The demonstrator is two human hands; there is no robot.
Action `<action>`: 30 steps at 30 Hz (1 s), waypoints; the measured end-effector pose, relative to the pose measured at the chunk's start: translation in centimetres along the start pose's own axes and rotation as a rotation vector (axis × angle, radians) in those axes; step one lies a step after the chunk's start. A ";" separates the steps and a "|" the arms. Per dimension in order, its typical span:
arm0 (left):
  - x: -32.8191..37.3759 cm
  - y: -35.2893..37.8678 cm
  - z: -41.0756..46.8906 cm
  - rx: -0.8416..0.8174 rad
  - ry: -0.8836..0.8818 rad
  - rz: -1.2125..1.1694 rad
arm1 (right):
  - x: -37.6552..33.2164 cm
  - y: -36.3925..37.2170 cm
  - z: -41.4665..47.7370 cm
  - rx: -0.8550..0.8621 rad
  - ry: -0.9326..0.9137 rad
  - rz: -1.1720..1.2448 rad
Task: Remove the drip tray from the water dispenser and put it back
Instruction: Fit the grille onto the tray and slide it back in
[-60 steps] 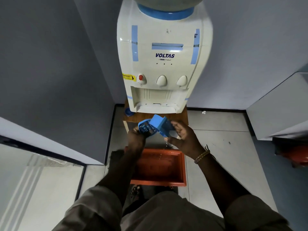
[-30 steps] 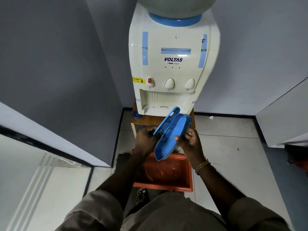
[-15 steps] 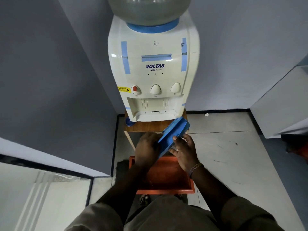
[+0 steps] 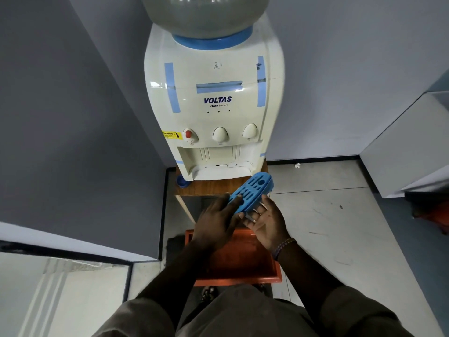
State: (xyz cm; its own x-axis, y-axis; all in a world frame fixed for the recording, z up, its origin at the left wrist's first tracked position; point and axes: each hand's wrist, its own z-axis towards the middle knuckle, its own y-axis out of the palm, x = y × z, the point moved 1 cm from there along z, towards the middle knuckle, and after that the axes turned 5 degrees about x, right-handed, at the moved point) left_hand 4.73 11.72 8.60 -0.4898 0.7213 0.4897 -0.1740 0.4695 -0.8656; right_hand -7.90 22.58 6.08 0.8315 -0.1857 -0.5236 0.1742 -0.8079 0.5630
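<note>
Tray [image 4: 252, 190] tilted, clear of dispenser [image 4: 213, 113] recess; 2 hands: left hand [image 4: 216, 221] fingers flat on top, right hand [image 4: 266, 221] cupped beneath.

One water dispenser [image 4: 213, 103]; three taps [image 4: 220, 135], one red, two white. One blue drip tray [image 4: 252, 190]. Two hands: left [image 4: 216, 224], right [image 4: 267, 222]. One orange tub [image 4: 243, 276]. One wooden bench [image 4: 209, 187].

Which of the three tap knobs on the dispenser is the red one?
The leftmost knob, next to the yellow warning sticker. The middle knob and right knob are plain white.
</note>
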 end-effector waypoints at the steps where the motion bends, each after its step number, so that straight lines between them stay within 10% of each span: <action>1: -0.1 -0.1 0.2 -0.004 0.004 -0.004 | 0.0 0.0 0.2 -0.004 0.013 0.000; 9: -1.4 -0.4 3.4 0.142 -0.106 0.066 | -0.3 2.6 3.9 0.083 0.002 -0.011; 14: -0.9 0.9 4.5 0.504 -0.816 -0.846 | -0.4 4.8 5.8 0.120 -0.003 0.200; 18: -3.0 1.4 7.6 0.326 -0.943 -1.663 | 0.2 6.7 8.1 0.129 0.033 0.261; 30: -9.6 6.1 14.7 0.565 -0.978 -1.938 | 2.1 6.3 16.1 0.189 0.164 0.187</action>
State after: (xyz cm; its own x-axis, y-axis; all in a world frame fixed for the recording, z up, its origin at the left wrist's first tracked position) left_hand -4.19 0.22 -2.91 0.4138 -0.7700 0.4857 -0.8795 -0.2004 0.4316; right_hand -13.51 8.11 -1.79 0.9165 -0.2604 -0.3036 -0.0779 -0.8608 0.5030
